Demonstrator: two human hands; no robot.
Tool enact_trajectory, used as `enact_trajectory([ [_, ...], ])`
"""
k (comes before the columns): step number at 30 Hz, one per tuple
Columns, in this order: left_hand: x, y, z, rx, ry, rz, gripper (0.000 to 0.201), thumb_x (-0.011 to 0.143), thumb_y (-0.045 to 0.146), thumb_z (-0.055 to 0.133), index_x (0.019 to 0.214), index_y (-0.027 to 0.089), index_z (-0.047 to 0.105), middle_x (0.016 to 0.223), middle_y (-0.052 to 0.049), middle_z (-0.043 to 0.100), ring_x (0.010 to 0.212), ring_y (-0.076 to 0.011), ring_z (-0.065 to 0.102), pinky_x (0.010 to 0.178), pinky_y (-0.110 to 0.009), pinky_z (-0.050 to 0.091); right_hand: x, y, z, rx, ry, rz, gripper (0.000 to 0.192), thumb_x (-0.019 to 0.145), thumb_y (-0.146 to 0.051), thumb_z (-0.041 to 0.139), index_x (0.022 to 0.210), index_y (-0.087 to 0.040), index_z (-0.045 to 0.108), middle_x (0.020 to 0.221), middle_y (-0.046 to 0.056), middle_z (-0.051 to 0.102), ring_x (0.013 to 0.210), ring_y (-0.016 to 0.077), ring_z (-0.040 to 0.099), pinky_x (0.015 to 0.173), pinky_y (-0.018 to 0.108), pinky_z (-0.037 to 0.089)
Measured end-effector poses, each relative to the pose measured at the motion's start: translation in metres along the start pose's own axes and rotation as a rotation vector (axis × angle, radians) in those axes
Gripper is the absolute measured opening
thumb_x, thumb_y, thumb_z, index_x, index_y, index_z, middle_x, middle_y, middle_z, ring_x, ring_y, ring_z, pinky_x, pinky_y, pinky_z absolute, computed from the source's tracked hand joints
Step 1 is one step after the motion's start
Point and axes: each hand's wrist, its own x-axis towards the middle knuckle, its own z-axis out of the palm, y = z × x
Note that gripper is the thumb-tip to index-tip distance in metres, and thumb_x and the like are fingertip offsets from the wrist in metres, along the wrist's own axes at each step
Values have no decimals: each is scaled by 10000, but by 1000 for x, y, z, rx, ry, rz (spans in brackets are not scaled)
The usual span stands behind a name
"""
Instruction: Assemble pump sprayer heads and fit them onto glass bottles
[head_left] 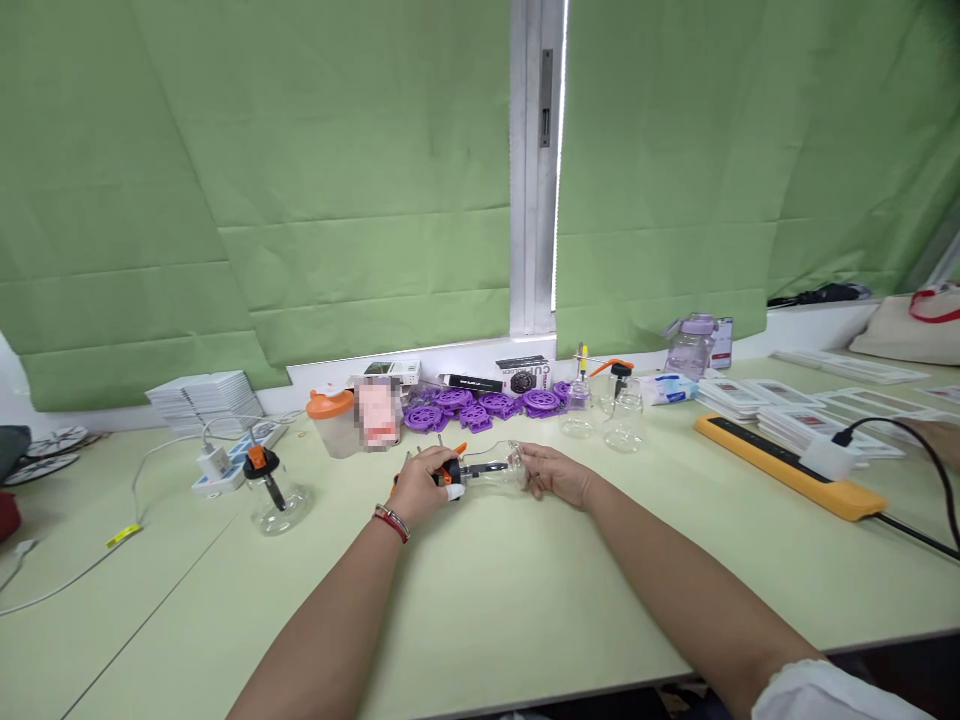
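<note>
A clear glass-like bottle (491,468) lies on its side above the table, with a dark rod showing inside it. My left hand (424,487) is closed round the black-and-orange top (450,472) at the bottle's left end; white material covers one fingertip. At the other end, my right hand (553,474) grips the bottle's base with the fingers curled round it. To the left stands a similar clear bottle (281,510), upright, fitted with a black-and-orange top (261,462). Behind my right hand are more clear bottles (624,425), one with a black-and-orange piece at its mouth.
Purple plastic parts (480,405) lie along the back. An orange-lidded cup (334,425) stands behind my left hand. On the right are a yellow-and-black power strip (787,470), stacked white cards (739,395) and part of another person's hand (937,438). White cables cross the left side.
</note>
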Motion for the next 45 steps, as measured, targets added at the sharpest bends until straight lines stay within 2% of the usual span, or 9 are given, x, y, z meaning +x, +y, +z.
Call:
enact_trajectory([
  [3,-1,3,0,21,1,10,390,594,208,712,981,236,679,963,-16,640,827,-164,588,759,-290,481,-1,-2,1,0,38,17,528,738,-386,675,1206,-242,480,892,33,639,527,94,573,368,177,377],
  [11,-1,10,0,26,3,-6,376,607,204,700,980,244,676,953,-9,639,840,-172,585,761,-300,477,6,-2,7,-66,110,88,479,851,-613,402,962,-164,525,648,48,638,389,89,491,299,169,296],
  [18,1,2,0,-92,15,-13,393,607,208,720,995,232,661,1081,-45,574,942,-186,581,839,-330,489,-1,-3,4,56,-38,34,451,755,-416,665,1119,-216,488,1025,85,624,729,194,684,529,260,515],
  [22,2,2,2,-392,68,-83,653,551,290,792,1154,209,555,1295,-107,431,1061,-219,554,861,-355,499,-4,-6,1,100,-51,-43,497,710,-307,720,1142,-226,487,1089,74,580,763,193,684,649,318,535],
  [26,6,9,-1,-602,70,-286,608,738,449,640,1240,161,454,1083,-116,597,954,-195,601,821,-362,503,-5,-8,1,91,-61,-117,544,682,-254,741,1160,-251,482,1176,80,525,845,203,666,713,351,532],
  [29,7,15,-4,-604,54,-384,444,811,513,511,998,116,583,856,-71,629,749,-143,608,697,-288,506,-5,-9,2,60,-82,-141,603,657,-228,760,1181,-269,464,1223,90,493,917,221,644,745,371,531],
  [33,7,21,-5,-586,-17,-419,418,805,546,492,817,135,568,597,16,528,465,-78,483,415,-192,353,-4,-8,4,39,-86,-163,651,639,-197,772,1200,-286,453,1252,90,467,965,229,627,766,375,530],
  [36,6,22,-4,-657,-59,-478,427,762,569,536,854,152,538,549,36,503,432,-90,477,366,-184,298,-3,-7,5,44,-64,-145,621,656,-230,764,1197,-267,461,1200,88,501,907,218,649,735,358,538],
  [45,3,18,-1,-764,-92,-501,446,688,555,644,794,132,552,639,-8,571,533,-158,614,443,-258,465,4,4,7,-10,-8,14,439,771,-539,589,959,-148,519,788,67,648,518,158,638,410,238,474],
])
